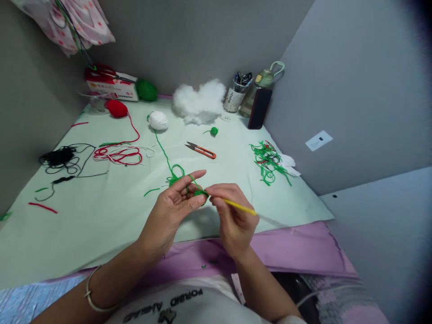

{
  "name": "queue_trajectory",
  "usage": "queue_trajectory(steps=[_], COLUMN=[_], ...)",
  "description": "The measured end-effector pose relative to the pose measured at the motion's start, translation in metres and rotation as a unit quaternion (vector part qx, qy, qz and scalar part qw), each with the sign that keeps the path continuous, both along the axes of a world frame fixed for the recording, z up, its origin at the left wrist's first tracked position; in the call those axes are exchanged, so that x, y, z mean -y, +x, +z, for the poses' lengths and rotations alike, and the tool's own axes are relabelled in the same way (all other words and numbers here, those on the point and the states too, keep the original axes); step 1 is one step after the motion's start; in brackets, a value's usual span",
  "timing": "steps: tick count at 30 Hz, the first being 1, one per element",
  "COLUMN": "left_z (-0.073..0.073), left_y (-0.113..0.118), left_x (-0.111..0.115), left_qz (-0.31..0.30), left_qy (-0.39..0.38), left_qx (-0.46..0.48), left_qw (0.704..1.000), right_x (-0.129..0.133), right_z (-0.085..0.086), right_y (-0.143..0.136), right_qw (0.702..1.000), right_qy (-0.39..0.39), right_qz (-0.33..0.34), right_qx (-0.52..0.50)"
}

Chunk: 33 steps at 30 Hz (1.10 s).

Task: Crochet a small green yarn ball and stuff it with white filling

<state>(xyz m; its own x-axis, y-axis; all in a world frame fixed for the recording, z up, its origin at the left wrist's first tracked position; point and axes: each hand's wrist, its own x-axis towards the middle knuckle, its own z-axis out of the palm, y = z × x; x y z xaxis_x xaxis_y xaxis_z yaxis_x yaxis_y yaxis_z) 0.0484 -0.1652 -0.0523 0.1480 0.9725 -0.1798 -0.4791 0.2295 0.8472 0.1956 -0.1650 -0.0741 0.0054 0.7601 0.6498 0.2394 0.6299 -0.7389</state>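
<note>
Green yarn piece [200, 193], small, in left hand [170, 209]: thumb and fingertips closed on it, index finger raised. Yellow-handled tool [240, 207] in right hand [238, 220], tight pencil-like grip, front end at the piece (tip hidden). Small patch worked up, strand [193, 180] attached and uncut; apparently unfinished, amount left impossible to tell.

Surface, near to far: pink cloth [286, 245] at the front edge; pale green cover [101, 234]; black yarn [59, 156], left; yarn scraps [268, 164], right; orange-handled snips [206, 153]; small green ball [213, 131] with short tail (apparently complete); white ball [158, 121]; red ball [117, 109]; white stuffing [199, 102]; upright dark phone [259, 109], bottle [247, 104], pen cup [233, 100]; box [126, 90] beside larger green ball [147, 90].

Room: grey walls [202, 36], spotted cloth [91, 27] hanging upper left.
</note>
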Motion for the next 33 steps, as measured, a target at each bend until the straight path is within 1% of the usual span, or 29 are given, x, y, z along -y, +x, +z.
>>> queue_trajectory(steps=[2,3,4,5,7,9,10,11,12,15,19,22,24,26,28,29,30,31,32,33], left_z=[-0.001,-0.001,-0.002,-0.001,0.000,0.001,0.001,0.001,0.001,-0.001,0.000,0.002,0.003,0.003,0.003,0.002,0.002,0.002,0.002,0.002], left_y=[0.000,-0.001,-0.002,-0.003,-0.005,-0.005,-0.005,-0.005,-0.005,-0.007,-0.012,-0.014,-0.014,-0.012,-0.009,-0.006,-0.004,-0.003,-0.002,-0.002], left_x=[-0.002,-0.004,-0.006,-0.008,-0.010,-0.010,-0.008,-0.007,-0.005,-0.002,-0.004,-0.005,-0.004,-0.003,-0.001,0.000,0.001,0.001,0.001,0.000], left_qz=[-0.022,-0.040,-0.055,-0.058,-0.039,-0.026,-0.030,-0.038,-0.045,-0.058,-0.055,-0.043,-0.034,-0.014,0.025,0.048,0.065,0.068,0.052,0.022], left_qy=[-0.037,-0.061,-0.083,-0.098,-0.098,-0.069,-0.047,-0.023,0.000,0.046,0.049,0.057,0.073,0.095,0.123,0.133,0.135,0.122,0.095,0.055], left_qx=[0.048,0.077,0.100,0.115,0.119,0.089,0.066,0.038,0.010,-0.054,-0.086,-0.106,-0.137,-0.182,-0.226,-0.239,-0.239,-0.222,-0.185,-0.134], left_qw=[0.998,0.994,0.990,0.987,0.987,0.993,0.996,0.998,0.999,0.996,0.994,0.992,0.987,0.979,0.966,0.961,0.959,0.965,0.977,0.989], right_x=[0.002,0.002,0.001,0.000,-0.005,-0.008,-0.009,-0.010,-0.010,-0.010,-0.011,-0.012,-0.009,-0.005,0.000,0.001,0.003,0.004,0.004,0.004], right_z=[-0.003,-0.004,-0.004,-0.003,0.001,0.005,0.006,0.007,0.007,0.004,0.004,0.008,0.010,0.011,0.009,0.007,0.004,0.001,-0.001,-0.003], right_y=[0.002,0.003,0.004,0.005,0.006,0.004,0.003,0.002,0.001,0.002,0.005,0.005,0.005,0.005,0.005,0.005,0.004,0.004,0.003,0.003], right_qw=[0.991,0.986,0.985,0.990,0.999,0.984,0.976,0.972,0.972,0.970,0.942,0.941,0.954,0.978,0.997,1.000,0.996,0.987,0.976,0.967], right_qy=[0.082,0.108,0.114,0.101,0.026,-0.068,-0.100,-0.118,-0.129,-0.148,-0.194,-0.195,-0.172,-0.127,-0.047,0.003,0.053,0.100,0.136,0.158], right_qz=[-0.030,-0.038,-0.043,-0.044,-0.020,0.028,0.052,0.068,0.071,0.052,0.094,0.111,0.097,0.058,0.016,0.001,-0.013,-0.029,-0.048,-0.067], right_qx=[0.097,0.123,0.120,0.088,-0.039,-0.161,-0.188,-0.193,-0.186,-0.187,-0.257,-0.255,-0.226,-0.158,-0.050,0.011,0.071,0.122,0.161,0.186])
